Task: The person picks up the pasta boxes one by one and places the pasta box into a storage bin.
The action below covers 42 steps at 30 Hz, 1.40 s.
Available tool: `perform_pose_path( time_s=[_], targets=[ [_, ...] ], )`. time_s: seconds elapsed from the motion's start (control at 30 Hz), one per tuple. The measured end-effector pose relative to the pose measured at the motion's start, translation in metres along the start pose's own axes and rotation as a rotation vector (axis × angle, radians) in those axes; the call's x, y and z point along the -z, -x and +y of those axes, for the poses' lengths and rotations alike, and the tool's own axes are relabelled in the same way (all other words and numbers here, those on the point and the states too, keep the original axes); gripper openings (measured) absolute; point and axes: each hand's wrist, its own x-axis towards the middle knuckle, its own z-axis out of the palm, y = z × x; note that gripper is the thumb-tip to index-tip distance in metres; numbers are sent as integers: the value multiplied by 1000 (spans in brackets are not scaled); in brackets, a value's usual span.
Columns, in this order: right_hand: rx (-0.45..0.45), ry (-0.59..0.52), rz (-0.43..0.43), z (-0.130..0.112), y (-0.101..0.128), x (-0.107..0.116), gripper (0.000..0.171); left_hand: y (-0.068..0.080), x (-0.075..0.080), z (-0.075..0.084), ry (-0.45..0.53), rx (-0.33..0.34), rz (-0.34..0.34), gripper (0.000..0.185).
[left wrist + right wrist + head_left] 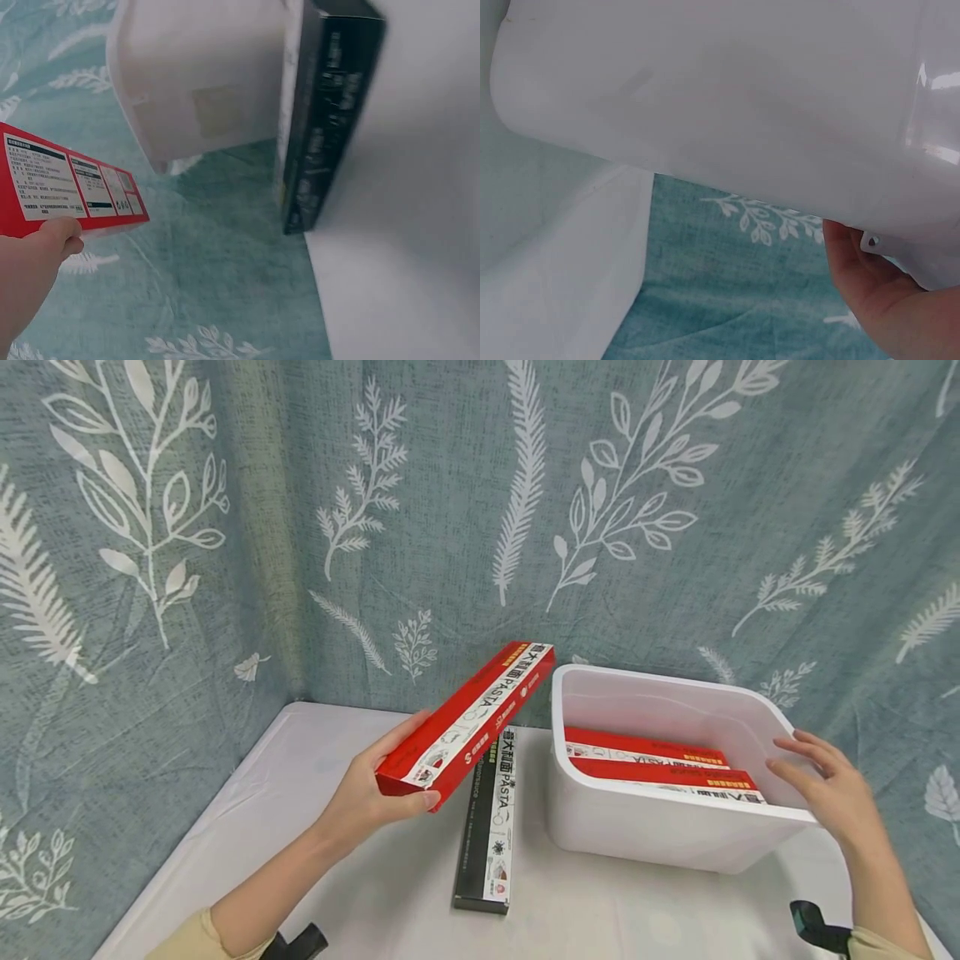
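Observation:
My left hand (378,789) holds a red pasta box (472,714) by its near end, thumb on one side. The box is tilted, far end raised, above the table and left of the white bin (637,827). In the left wrist view, printed panels show on the red box (82,184) beside the thumb. Below it a black pasta box (483,827) lies flat on the table. Two more red pasta boxes (667,770) lie inside the bin. At the bin's right end my right hand (836,785) grips the rim; the right wrist view shows the hand (877,289) by a small tab.
The white table (360,868) meets a blue-green leaf-patterned curtain (450,527) at the back and left. The bin stands close to the curtain, with its high walls around the boxes inside. Dark wrist straps (817,927) show near the sleeves.

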Motion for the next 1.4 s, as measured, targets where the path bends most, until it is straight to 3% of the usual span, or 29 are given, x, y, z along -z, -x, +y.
perform_pose_path(
  time_s=[0.2, 0.67, 0.97, 1.4],
  targets=[
    [3, 1, 9, -1, 0, 0, 68, -22, -13, 4, -16, -41, -54, 80],
    [-3, -8, -2, 0, 0, 0, 69, -66, -39, 14, -40, -28, -172, 72],
    [12, -14, 1, 0, 0, -1, 68, -89, -49, 12, -124, 25, -259, 69],
    [10, -14, 9, 0, -1, -2, 68, -122, -63, 22, -374, 74, -326, 64]
  ],
)
